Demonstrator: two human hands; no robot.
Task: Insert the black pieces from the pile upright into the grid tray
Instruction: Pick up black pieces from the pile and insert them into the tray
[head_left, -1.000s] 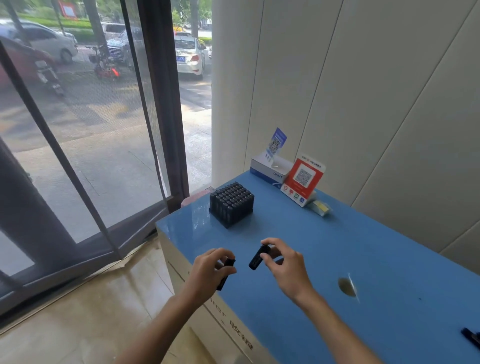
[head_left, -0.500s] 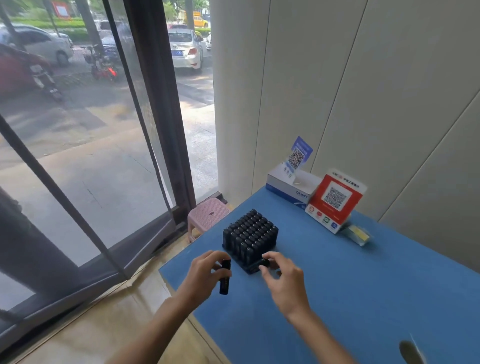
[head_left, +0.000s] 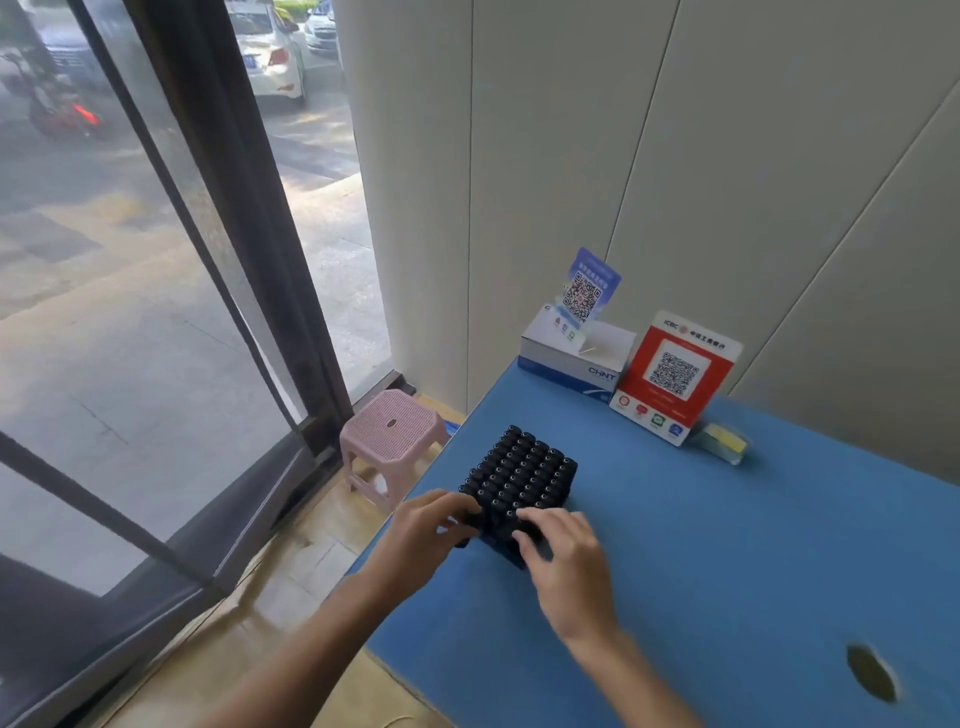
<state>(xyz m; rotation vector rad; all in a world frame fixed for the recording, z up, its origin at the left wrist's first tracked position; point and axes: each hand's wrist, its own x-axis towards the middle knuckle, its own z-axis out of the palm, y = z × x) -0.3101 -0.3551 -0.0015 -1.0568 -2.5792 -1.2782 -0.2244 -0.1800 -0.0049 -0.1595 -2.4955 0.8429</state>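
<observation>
Grid tray (head_left: 524, 480), nearly filled with upright black pieces (head_left: 511, 467), sits just beyond both sets of fingertips on the blue table (head_left: 727, 545). Left hand (head_left: 423, 535) is curled at the tray's near-left corner, seemingly pinching a piece; right hand (head_left: 563, 553) has fingers bent onto the near edge, contents not discernible. Risk, judged: a tilted piece may jam against neighbours, or pressure may slide the light tray over the smooth top. Pieces are dark, matte, cylindrical with rounded caps. Farther off stand a glossy red QR sign (head_left: 675, 376) and a cardboard box (head_left: 571, 358).
</observation>
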